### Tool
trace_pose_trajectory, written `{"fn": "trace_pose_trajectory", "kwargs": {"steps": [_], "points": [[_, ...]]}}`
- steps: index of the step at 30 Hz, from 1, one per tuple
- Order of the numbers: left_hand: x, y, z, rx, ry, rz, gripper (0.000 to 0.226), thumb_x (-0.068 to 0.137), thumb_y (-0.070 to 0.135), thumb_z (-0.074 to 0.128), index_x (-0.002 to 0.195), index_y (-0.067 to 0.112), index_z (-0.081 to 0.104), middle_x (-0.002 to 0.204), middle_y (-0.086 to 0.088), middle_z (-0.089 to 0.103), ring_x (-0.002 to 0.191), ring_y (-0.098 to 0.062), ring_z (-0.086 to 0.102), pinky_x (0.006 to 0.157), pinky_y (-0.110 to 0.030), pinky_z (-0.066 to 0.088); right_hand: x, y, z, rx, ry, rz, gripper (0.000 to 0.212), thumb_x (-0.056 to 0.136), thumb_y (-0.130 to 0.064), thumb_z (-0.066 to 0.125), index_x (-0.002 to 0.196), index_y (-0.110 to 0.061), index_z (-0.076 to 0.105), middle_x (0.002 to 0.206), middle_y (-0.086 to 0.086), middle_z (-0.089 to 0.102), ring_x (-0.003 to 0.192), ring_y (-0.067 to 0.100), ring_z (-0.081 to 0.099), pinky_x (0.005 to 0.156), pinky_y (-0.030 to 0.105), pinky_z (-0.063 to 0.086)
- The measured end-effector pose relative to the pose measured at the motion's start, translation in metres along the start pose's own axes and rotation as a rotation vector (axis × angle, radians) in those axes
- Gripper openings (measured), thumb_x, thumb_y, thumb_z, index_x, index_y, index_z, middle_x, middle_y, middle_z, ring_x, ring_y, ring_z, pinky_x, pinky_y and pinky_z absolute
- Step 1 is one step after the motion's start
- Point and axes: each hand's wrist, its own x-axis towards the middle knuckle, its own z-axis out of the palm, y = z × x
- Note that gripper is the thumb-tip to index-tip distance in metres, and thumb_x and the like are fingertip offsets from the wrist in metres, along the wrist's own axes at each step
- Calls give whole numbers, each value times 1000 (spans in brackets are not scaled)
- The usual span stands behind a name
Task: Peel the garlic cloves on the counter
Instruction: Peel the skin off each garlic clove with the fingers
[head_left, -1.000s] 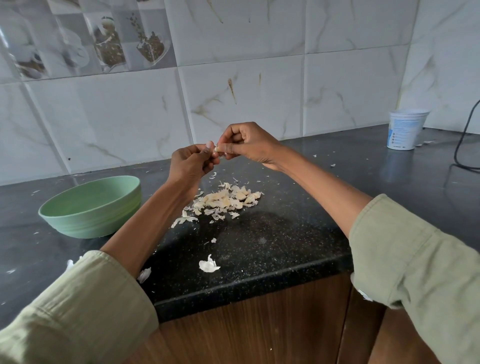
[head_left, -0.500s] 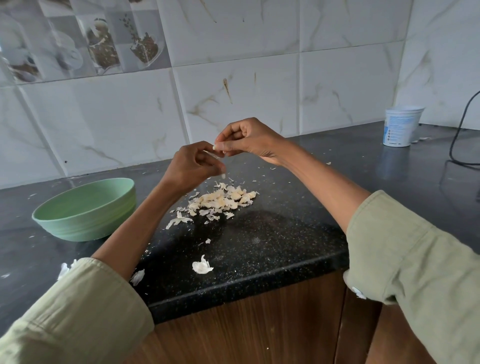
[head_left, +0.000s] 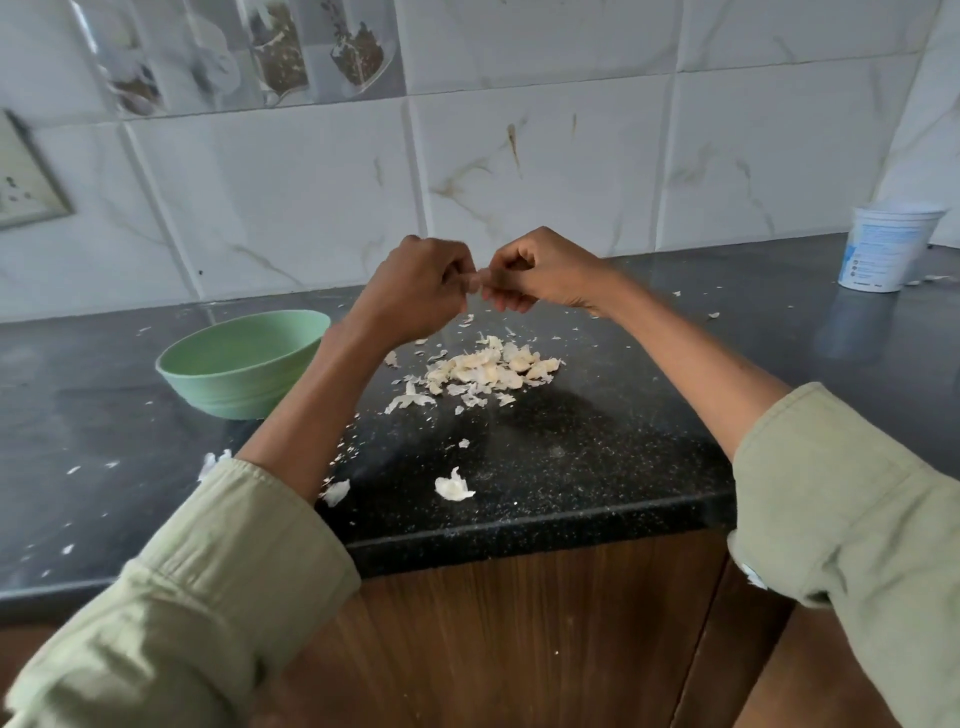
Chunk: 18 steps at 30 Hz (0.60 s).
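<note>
1. Nearest you, a loose scrap of skin lies by the bench edge.
2. Mid-bench sits the garlic pile (cloves and papery skins mixed), with the green bowl to its left.
3. Above it, your left hand and right hand pinch one small clove between curled fingertips. It's light, probably slick; grip its ends and tear the brittle skin.

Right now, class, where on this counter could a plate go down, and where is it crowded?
Bare patches: between the garlic pile and the white tub, and left of the green bowl, only flecked. Crowded: under both hands, with peels down to the front edge.
</note>
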Motion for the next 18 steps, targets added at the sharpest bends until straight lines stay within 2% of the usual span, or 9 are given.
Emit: {"fn": "trace_pose_trajectory", "kwargs": {"steps": [2, 4, 7, 9, 11, 13, 14, 16, 18], "points": [[-7, 4, -16, 64, 85, -74, 20, 88, 17, 46, 84, 27, 62, 79, 1, 71, 74, -28, 65, 71, -47, 57, -4, -16, 5, -55, -33, -34, 34, 101, -35, 69, 88, -5, 77, 77, 8, 77, 68, 14, 71, 65, 25, 56], [-18, 3, -30, 125, 191, -138, 22, 89, 12, 41, 93, 21, 60, 90, -5, 70, 82, -35, 62, 69, -43, 49, -13, -37, 11, -51, -147, -79, 31, 98, -35, 72, 87, -6, 77, 77, 9, 76, 67, 13, 68, 63, 26, 56], [-41, -2, -45, 246, 289, -169, 20, 96, 8, 42, 102, 14, 59, 103, -9, 67, 91, -35, 59, 72, -37, 35, -38, -66, 24, -32, -444, -159, 16, 92, -24, 78, 102, -12, 77, 100, 12, 77, 81, 17, 70, 72, 33, 59], [-55, -10, -54, 281, 306, -185, 19, 96, 6, 44, 104, 11, 60, 108, -11, 65, 96, -36, 60, 74, -37, 35, -58, -81, 40, -52, -584, -204, 26, 88, -20, 83, 112, -14, 75, 112, 2, 76, 94, 24, 73, 84, 42, 60], [-64, -20, -59, 300, 259, -244, 19, 92, 4, 46, 103, 11, 61, 110, -12, 64, 99, -38, 61, 77, -40, 40, -77, -88, 58, -32, -670, -207, 34, 85, -18, 87, 116, -14, 75, 118, -3, 74, 95, 29, 73, 88, 37, 59], [-74, -28, -62, 320, 177, -321, 21, 88, 4, 49, 103, 10, 64, 111, -13, 64, 101, -39, 62, 83, -44, 47, -89, -89, 73, -25, -696, -198, 32, 84, -18, 88, 114, -14, 77, 117, 4, 73, 92, 31, 73, 85, 25, 54], [-79, -30, -63, 324, 140, -356, 23, 87, 3, 50, 103, 9, 65, 110, -13, 64, 101, -39, 63, 86, -47, 49, -93, -89, 77, -15, -694, -194, 28, 86, -16, 87, 112, -12, 78, 113, 11, 73, 89, 31, 73, 83, 25, 53], [-85, -35, -63, 316, 96, -408, 24, 84, 3, 52, 101, 8, 68, 108, -13, 65, 102, -40, 64, 93, -52, 50, -95, -87, 78, 9, -660, -184, 21, 88, -12, 84, 107, -7, 78, 103, 20, 73, 84, 29, 72, 81, 36, 58], [-90, -37, -62, 320, 91, -442, 22, 85, 5, 52, 98, 7, 70, 107, -13, 68, 102, -41, 63, 96, -51, 47, -92, -82, 73, -28, -581, -162, 17, 88, -9, 83, 104, -7, 79, 98, 17, 76, 87, 27, 74, 85, 35, 60]]}}
